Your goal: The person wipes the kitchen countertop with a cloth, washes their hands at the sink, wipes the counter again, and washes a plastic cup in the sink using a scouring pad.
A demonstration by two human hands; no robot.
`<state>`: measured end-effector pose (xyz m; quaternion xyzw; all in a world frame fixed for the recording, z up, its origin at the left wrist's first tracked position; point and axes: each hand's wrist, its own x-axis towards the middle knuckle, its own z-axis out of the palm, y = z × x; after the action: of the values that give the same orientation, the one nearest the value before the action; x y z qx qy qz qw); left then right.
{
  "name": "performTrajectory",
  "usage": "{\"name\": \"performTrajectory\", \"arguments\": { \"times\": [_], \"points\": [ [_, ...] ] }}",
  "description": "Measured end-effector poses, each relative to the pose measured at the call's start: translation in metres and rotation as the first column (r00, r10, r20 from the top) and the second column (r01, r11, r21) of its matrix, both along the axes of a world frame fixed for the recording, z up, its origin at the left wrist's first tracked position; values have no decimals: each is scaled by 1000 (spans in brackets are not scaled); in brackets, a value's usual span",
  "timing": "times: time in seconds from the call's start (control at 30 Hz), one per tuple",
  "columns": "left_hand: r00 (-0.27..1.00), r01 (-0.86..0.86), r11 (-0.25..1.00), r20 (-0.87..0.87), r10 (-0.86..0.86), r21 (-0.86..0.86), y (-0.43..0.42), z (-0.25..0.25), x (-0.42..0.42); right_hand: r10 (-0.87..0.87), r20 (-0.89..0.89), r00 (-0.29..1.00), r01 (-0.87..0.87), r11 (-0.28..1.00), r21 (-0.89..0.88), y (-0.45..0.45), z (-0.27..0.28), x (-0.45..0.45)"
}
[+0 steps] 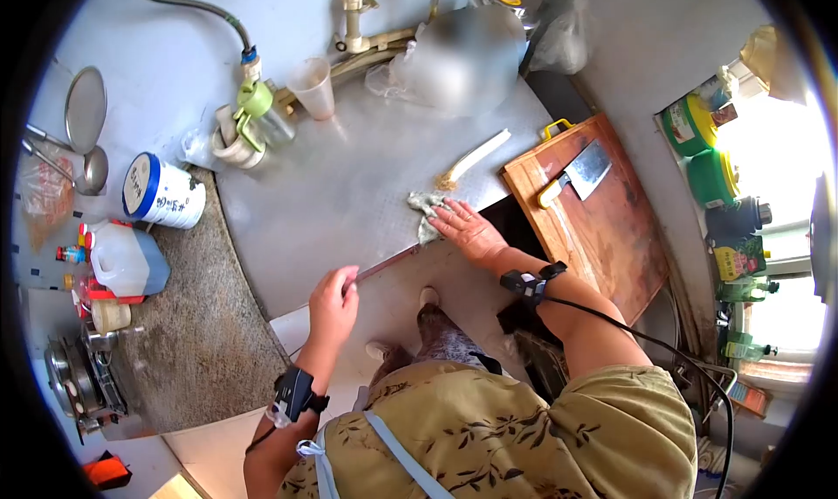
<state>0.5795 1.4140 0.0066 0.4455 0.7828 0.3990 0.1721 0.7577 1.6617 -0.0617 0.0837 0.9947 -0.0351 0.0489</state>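
My right hand lies with its fingers stretched out at the near edge of the metal worktop. Its fingertips touch a crumpled pale, greyish-green cloth, partly hidden under the hand. Just beyond the cloth is a white stalk with brownish roots, like a scallion. My left hand hangs in the air before the worktop's near edge, fingers curled in, with nothing visible in it. To the right, a cleaver with a yellowish handle rests on a wooden cutting board.
Along the back stand a plastic cup, a green-lidded bottle and a blurred pale object. A white bucket and a plastic jug are on the left stone counter. Several bottles line the window at right.
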Motion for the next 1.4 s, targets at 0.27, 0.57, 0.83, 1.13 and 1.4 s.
{"name": "performTrajectory", "arguments": {
  "times": [0.27, 0.57, 0.83, 1.13, 1.4],
  "points": [
    [920, 222, 972, -314, -236, -82, 192, 3, 19, -44, -175, 984, 30, 997, -77, -2, -15, 1],
    [839, 69, 883, -452, -303, -465, 285, -44, 43, -71, -149, 986, 39, 978, -206, 2, -19, 2],
    [901, 30, 935, -395, -178, -353, 234, -18, -31, 10, -93, 996, -28, 981, -194, 38, 0, 9],
    [942, -292, 926, -240, 235, -238, 26, -31, -65, -280, -27, 960, 269, 940, -210, 113, 6, -15],
    [873, -488, 839, -109, 476, -242, -51, -55, -35, -607, -338, 719, 636, 771, -31, 221, 15, -51]
  ]
}}
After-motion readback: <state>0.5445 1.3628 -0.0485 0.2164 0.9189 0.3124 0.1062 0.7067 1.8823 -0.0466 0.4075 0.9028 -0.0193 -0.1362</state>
